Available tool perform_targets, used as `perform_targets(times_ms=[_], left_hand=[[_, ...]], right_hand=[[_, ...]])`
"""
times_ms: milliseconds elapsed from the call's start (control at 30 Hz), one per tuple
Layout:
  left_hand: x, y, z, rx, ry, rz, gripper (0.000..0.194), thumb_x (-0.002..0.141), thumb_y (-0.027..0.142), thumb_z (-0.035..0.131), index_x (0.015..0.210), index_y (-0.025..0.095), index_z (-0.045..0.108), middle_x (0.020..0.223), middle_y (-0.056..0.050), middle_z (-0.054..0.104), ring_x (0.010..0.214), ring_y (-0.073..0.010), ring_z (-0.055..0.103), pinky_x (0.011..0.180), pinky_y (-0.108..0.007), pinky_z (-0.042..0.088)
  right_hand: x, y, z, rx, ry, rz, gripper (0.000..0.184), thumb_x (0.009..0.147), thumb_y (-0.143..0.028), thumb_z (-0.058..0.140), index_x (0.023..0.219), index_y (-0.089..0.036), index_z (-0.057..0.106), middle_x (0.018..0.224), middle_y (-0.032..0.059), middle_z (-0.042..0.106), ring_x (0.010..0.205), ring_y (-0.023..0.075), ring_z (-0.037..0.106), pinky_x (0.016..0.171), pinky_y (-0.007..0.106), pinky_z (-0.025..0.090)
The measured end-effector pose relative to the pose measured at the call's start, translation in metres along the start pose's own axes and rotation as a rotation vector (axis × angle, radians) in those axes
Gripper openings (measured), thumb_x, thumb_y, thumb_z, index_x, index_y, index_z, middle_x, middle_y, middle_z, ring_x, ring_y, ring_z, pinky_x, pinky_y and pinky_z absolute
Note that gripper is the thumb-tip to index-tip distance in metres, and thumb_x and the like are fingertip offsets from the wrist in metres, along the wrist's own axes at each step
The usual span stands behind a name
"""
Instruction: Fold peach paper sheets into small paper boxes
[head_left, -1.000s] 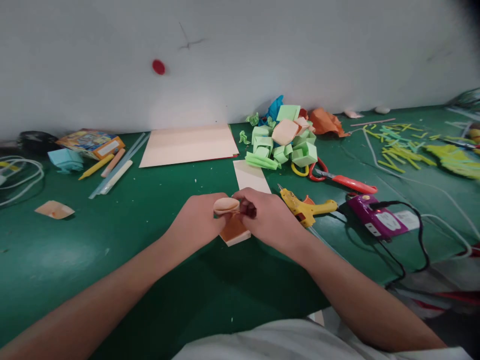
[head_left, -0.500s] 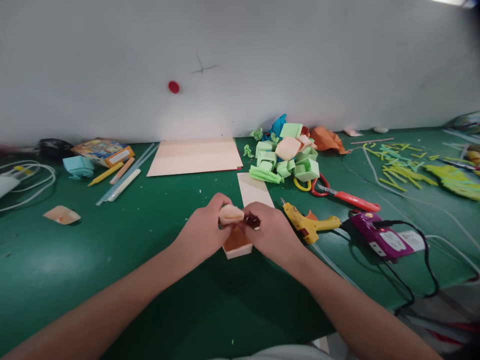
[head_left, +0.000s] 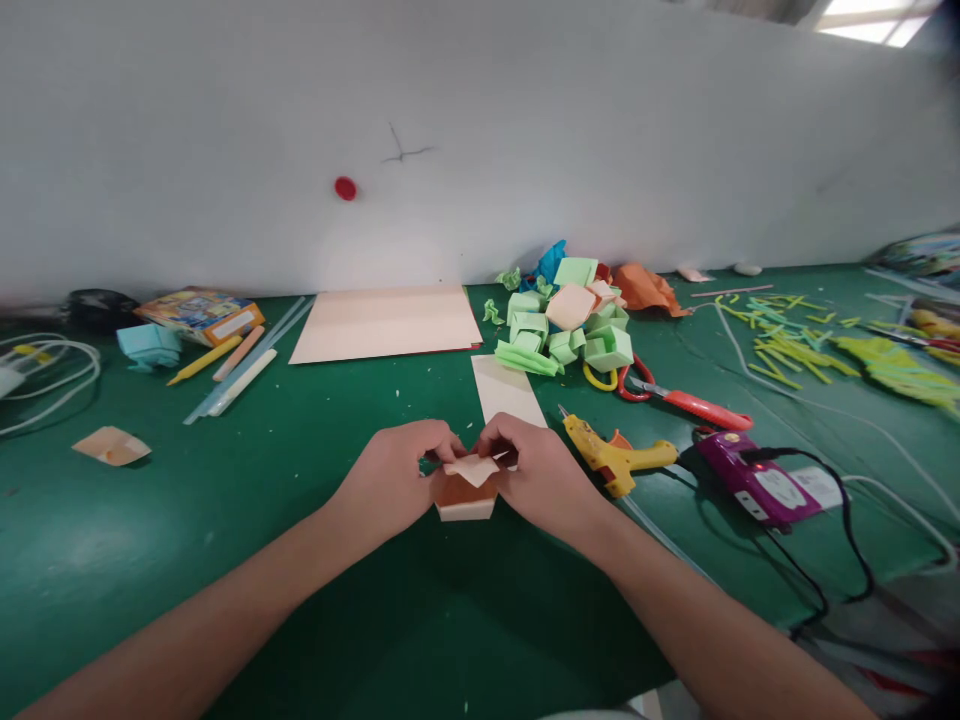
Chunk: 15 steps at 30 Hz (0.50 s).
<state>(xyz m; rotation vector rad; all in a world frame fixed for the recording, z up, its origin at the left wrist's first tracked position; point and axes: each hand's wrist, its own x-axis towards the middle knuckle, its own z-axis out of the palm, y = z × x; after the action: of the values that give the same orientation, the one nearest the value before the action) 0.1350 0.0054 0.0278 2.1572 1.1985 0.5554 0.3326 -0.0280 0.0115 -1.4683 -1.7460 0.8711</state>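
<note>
My left hand (head_left: 394,480) and my right hand (head_left: 536,472) meet at the middle of the green table (head_left: 225,560), both pinched on a small folded peach-and-orange paper piece (head_left: 466,487). The left fingers grip its left edge, the right fingers its right edge. A pale flap of the paper lies flat on top between the thumbs. Its lower edge rests on the table. A peach paper strip (head_left: 506,390) lies just behind the hands.
A large peach sheet (head_left: 386,323) lies at the back. A heap of green folded paper cubes (head_left: 566,325), red-handled scissors (head_left: 679,398), a yellow glue gun (head_left: 615,455) and a purple device with cable (head_left: 754,478) sit to the right. Pens, a box and cords lie left.
The paper piece was held up rounded between the fingers; now it sits lower, flattened, with a flap opened on top. Both hands dropped toward the table.
</note>
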Motion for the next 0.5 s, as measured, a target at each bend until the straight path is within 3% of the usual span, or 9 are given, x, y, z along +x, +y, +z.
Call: perform_targets(times_ms=[267,367,500], left_hand=[[0.003,-0.018,-0.002,-0.173,-0.063,0.169,0.039,0.080,0.011,0.052,0.094,0.032,0.082,0.114,-0.001,0.073,0.100,-0.0186,0.070,0.078,-0.026,0.056],[0.004,-0.022,-0.007,-0.244,-0.133,0.161,0.033,0.085,0.017,0.055,0.095,0.033,0.083,0.120,-0.003,0.071,0.106,-0.0208,0.069,0.085,-0.028,0.057],[0.003,-0.015,-0.011,-0.314,-0.238,0.085,0.027,0.092,0.035,0.057,0.098,0.028,0.082,0.119,-0.006,0.072,0.101,-0.0219,0.069,0.079,-0.027,0.057]], right_hand=[[-0.003,-0.001,0.001,-0.116,0.010,-0.030,0.023,0.073,-0.002,0.062,0.084,-0.022,0.064,0.079,-0.0021,0.069,0.069,0.0147,0.058,0.063,0.026,0.038],[-0.003,-0.001,0.001,-0.139,0.018,-0.048,0.021,0.076,-0.003,0.062,0.084,-0.022,0.067,0.078,-0.0021,0.070,0.068,0.0142,0.059,0.063,0.025,0.038],[-0.002,-0.003,-0.003,-0.156,-0.025,-0.109,0.022,0.077,-0.001,0.057,0.080,-0.022,0.066,0.078,-0.0027,0.070,0.071,0.0133,0.058,0.064,0.024,0.036]])
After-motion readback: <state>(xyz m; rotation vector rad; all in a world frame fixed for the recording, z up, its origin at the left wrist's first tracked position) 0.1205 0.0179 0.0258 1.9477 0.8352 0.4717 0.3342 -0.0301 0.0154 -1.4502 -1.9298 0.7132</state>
